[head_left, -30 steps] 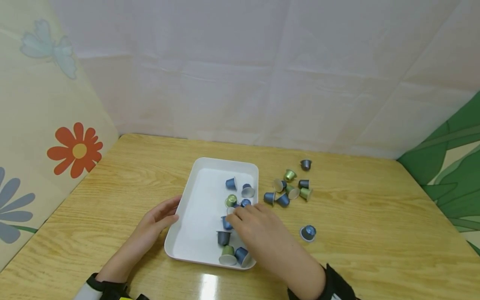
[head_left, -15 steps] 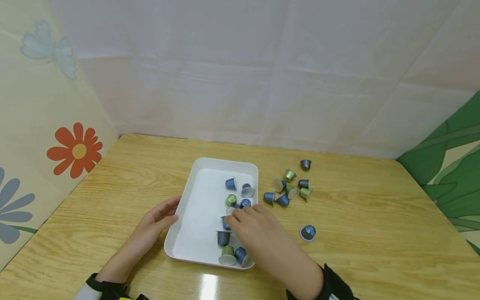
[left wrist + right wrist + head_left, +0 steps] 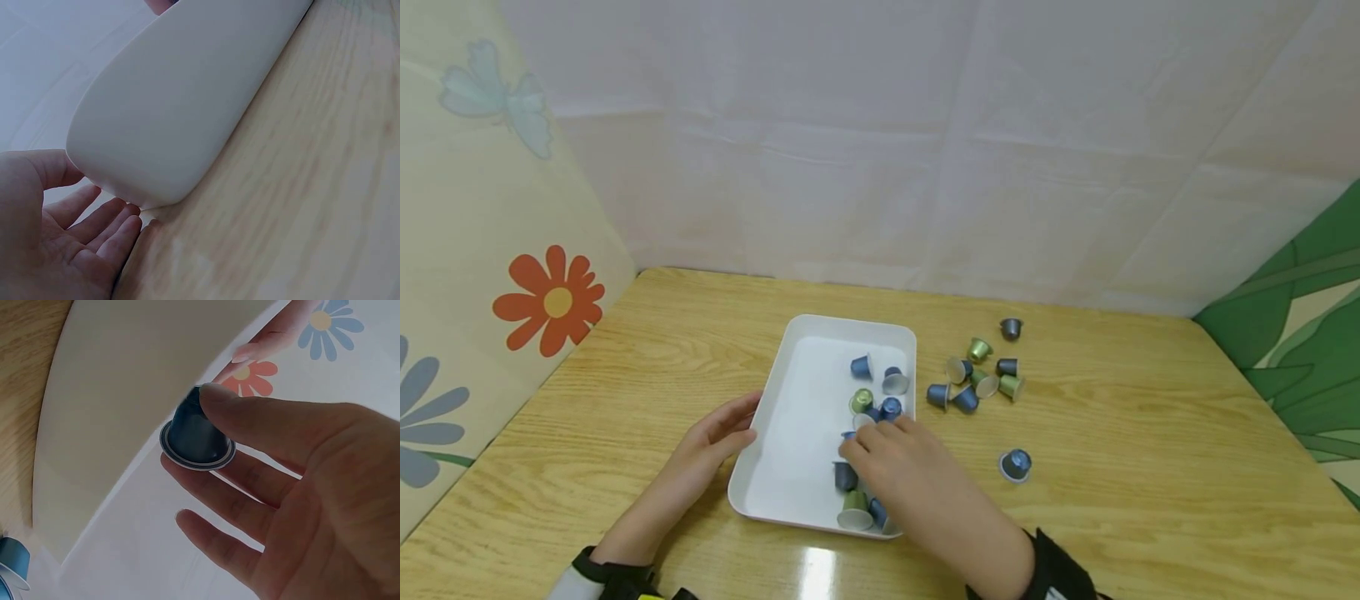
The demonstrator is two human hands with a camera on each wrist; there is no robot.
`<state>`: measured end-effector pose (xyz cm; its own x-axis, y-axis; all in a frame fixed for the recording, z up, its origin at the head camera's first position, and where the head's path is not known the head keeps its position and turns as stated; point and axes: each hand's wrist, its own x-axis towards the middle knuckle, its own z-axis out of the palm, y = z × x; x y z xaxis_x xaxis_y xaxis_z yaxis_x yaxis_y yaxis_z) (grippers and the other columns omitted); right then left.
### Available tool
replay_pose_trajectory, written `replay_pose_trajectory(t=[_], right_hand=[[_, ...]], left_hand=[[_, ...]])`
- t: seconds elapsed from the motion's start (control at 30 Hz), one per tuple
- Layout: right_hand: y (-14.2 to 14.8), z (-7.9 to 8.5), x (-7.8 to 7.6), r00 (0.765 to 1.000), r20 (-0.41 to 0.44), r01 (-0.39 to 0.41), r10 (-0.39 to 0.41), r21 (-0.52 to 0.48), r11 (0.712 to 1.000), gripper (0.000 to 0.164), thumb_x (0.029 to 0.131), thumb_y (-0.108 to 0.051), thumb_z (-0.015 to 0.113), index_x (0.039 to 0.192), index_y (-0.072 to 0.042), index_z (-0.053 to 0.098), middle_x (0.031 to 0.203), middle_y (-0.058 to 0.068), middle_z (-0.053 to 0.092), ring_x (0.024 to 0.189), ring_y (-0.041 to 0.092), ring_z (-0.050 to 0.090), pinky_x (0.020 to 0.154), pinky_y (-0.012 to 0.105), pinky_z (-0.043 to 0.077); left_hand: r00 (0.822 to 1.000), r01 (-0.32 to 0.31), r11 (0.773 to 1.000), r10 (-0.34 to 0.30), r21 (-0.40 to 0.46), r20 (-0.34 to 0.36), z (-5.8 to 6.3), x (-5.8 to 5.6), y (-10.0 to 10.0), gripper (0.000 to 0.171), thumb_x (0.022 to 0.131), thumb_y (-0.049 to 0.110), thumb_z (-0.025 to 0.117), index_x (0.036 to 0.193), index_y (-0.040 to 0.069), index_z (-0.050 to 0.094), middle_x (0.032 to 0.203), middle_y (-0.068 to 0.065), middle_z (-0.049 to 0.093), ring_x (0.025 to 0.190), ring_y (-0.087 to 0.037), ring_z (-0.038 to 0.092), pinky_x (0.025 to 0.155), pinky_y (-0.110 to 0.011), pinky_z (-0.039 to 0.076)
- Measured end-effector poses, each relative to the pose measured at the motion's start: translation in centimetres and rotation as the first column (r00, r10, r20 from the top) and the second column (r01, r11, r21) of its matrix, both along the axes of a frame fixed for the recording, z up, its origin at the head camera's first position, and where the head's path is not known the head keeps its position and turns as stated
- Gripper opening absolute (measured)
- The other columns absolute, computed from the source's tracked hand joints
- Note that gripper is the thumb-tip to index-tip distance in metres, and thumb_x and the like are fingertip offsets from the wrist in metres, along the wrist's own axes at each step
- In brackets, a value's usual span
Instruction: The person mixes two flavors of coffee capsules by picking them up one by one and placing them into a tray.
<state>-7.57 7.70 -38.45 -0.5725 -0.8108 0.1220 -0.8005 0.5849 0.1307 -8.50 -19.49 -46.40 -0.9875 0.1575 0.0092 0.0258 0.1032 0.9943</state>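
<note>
A white tray (image 3: 797,450) lies on the table, holding blue, green and dark coffee capsules along its right half. My right hand (image 3: 910,475) reaches in over the tray's right edge. Seen from the right wrist, the thumb and fingers pinch a blue coffee capsule (image 3: 197,434) with its wide rim downward. Near the fingertips are a dark capsule (image 3: 846,477), a green capsule (image 3: 854,510) and a blue capsule (image 3: 891,407). My left hand (image 3: 715,442) rests against the tray's left side, fingers relaxed; in the left wrist view its fingertips (image 3: 131,209) touch the outer wall.
Right of the tray, several loose capsules (image 3: 983,382) lie in a cluster on the wooden table (image 3: 1150,433). One blue capsule (image 3: 1016,465) stands apart, closer to me. A white cloth (image 3: 880,167) hangs behind the table, with printed panels on both sides.
My right hand has shifted slightly toward me and to the left, covering more of a blue capsule in the tray. The left hand and the tray stay where they were.
</note>
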Motion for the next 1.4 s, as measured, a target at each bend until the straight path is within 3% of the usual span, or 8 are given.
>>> replay_pose_trajectory(t=[0.7, 1.03, 1.4], right_hand=[[-0.7, -0.8, 0.1, 0.999, 0.046, 0.018, -0.020, 0.045, 0.999, 0.029, 0.083, -0.005, 0.076, 0.109, -0.015, 0.068, 0.098, -0.002, 0.066, 0.091, 0.014, 0.062, 0.084, 0.032, 0.051], [-1.0, -0.9, 0.2, 0.995, 0.082, 0.043, -0.050, 0.089, 0.995, 0.039, 0.082, -0.005, 0.077, 0.118, -0.014, 0.065, 0.103, -0.001, 0.067, 0.095, 0.015, 0.063, 0.086, 0.035, 0.051], [-1.0, -0.8, 0.2, 0.992, 0.115, 0.051, -0.061, 0.093, 0.994, 0.037, 0.084, -0.006, 0.076, 0.118, -0.015, 0.065, 0.103, -0.001, 0.067, 0.095, 0.014, 0.062, 0.085, 0.033, 0.051]], left_hand=[[1.000, -0.010, 1.000, 0.010, -0.006, 0.006, -0.2, -0.1, 0.0, 0.052, 0.099, 0.009, 0.056, 0.146, -0.006, 0.041, 0.144, -0.025, 0.048, 0.117, 0.000, 0.053, 0.093, -0.018, 0.046], [1.000, -0.009, 1.000, 0.009, -0.004, 0.005, -0.1, 0.0, 0.0, 0.052, 0.099, 0.009, 0.056, 0.146, -0.006, 0.040, 0.144, -0.025, 0.047, 0.116, 0.001, 0.053, 0.093, -0.018, 0.045], [1.000, -0.010, 1.000, 0.011, -0.017, 0.021, 0.0, 0.0, 0.0, 0.052, 0.099, 0.010, 0.056, 0.147, -0.005, 0.041, 0.145, -0.023, 0.047, 0.122, -0.008, 0.052, 0.093, -0.018, 0.045]])
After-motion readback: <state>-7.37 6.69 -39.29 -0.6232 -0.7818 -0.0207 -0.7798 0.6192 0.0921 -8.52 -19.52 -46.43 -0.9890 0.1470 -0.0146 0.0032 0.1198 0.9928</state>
